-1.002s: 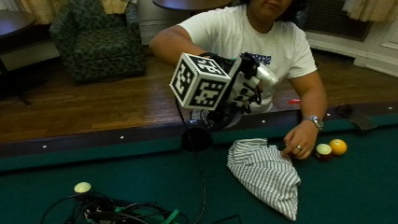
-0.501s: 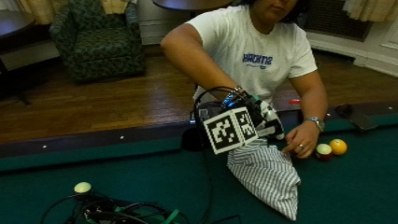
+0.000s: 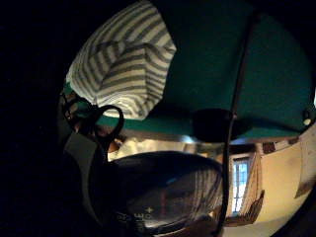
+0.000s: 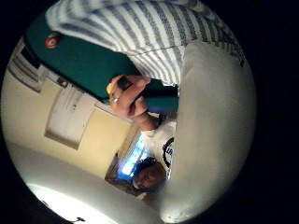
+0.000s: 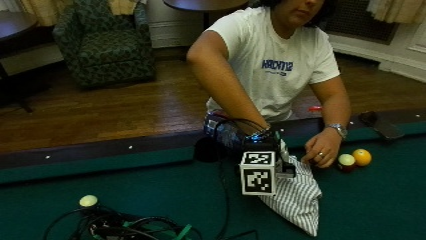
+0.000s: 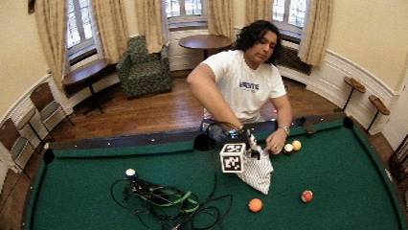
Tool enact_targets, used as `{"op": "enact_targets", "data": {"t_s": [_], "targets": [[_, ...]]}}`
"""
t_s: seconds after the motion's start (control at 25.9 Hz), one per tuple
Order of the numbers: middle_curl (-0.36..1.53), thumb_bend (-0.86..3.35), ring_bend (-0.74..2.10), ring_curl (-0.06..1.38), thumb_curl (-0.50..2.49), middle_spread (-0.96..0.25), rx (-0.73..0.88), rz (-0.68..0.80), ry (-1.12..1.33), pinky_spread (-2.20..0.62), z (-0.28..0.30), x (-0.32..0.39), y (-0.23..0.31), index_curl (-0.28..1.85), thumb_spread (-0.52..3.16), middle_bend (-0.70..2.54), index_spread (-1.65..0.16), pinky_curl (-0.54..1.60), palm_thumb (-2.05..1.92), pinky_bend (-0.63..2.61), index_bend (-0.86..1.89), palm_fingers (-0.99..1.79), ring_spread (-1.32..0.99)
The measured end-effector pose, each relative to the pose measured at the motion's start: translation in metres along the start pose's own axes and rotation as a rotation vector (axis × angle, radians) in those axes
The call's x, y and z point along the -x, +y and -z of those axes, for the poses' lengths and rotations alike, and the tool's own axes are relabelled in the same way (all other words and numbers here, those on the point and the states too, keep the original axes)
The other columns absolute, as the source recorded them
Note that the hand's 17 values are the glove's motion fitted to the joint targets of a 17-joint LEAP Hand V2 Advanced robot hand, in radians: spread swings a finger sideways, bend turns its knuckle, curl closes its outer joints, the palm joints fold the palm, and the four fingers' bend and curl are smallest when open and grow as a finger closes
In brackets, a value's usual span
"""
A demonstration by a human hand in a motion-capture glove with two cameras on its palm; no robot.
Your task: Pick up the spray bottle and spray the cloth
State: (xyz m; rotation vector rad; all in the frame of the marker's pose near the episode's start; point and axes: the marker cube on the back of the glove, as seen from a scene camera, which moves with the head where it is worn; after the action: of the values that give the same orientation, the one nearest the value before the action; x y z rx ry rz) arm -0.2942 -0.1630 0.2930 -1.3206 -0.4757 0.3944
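Here the gloved right hand (image 5: 258, 141) hangs low over the green tabletop (image 5: 379, 210), and its grip is closed round the spray bottle (image 3: 163, 192). The fingers themselves are mostly hidden in the outside views. The little finger side palm view shows the bottle's dark, translucent body lying right against the palm, with a bit of label print on it. Which way the nozzle points cannot be told.

Directly under the grip lies the striped cloth (image 5: 296, 200). It is bunched at the end beneath the hand and tapers to a point on the side away from the person. Both palm views show its grey and white stripes spread on the felt close below the bottle.

Just beside the grip, on the person's left, the bare left hand (image 5: 321, 152) rests its fingertips on the tabletop at the bunched end of the cloth. It wears a ring, and there is a watch (image 5: 338, 130) on the wrist. A little past that hand, two balls sit touching each other near the rail: a pale one with a dark band (image 5: 345, 161) and a yellow one (image 5: 362, 157).

On the other side of the grip, at the rail, is a dark side pocket (image 5: 208, 149). Farther out from the grip, beyond the cloth's pointed end, an orange ball (image 6: 255, 204) and a red ball (image 6: 306, 196) lie well apart on the felt. A white ball (image 5: 88, 200) sits well off to the person's right.
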Motion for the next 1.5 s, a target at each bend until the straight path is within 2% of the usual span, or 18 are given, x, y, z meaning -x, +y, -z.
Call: {"op": "enact_targets", "data": {"t_s": [0.35, 0.58, 0.81, 1.16, 1.5], "targets": [[0.56, -0.02, 0.77, 0.48, 0.77, -0.23, 0.024, -0.040, 0.022, -0.31, -0.012, -0.006, -0.016, 0.57, 0.45, 0.68, -0.28, 0.40, 0.93, 0.45, 0.37, 1.38, -0.23], [0.56, -0.03, 0.78, 0.48, 0.78, -0.23, -0.046, 0.032, -0.021, -0.31, 0.006, 0.007, 0.004, 0.58, 0.46, 0.68, -0.28, 0.40, 0.93, 0.44, 0.36, 1.38, -0.23], [0.56, -0.02, 0.78, 0.48, 0.79, -0.23, -0.201, 0.272, -0.162, -0.31, 0.047, 0.036, 0.062, 0.58, 0.46, 0.67, -0.28, 0.40, 0.93, 0.44, 0.35, 1.38, -0.23], [0.56, -0.03, 0.77, 0.48, 0.81, -0.23, -0.444, 0.773, -0.372, -0.31, 0.090, 0.107, 0.173, 0.60, 0.46, 0.67, -0.28, 0.41, 0.93, 0.44, 0.35, 1.38, -0.23], [0.56, -0.03, 0.77, 0.48, 0.82, -0.23, -0.508, 1.098, -0.472, -0.30, 0.069, 0.207, 0.193, 0.61, 0.45, 0.67, -0.29, 0.41, 0.93, 0.44, 0.35, 1.38, -0.24]]}}
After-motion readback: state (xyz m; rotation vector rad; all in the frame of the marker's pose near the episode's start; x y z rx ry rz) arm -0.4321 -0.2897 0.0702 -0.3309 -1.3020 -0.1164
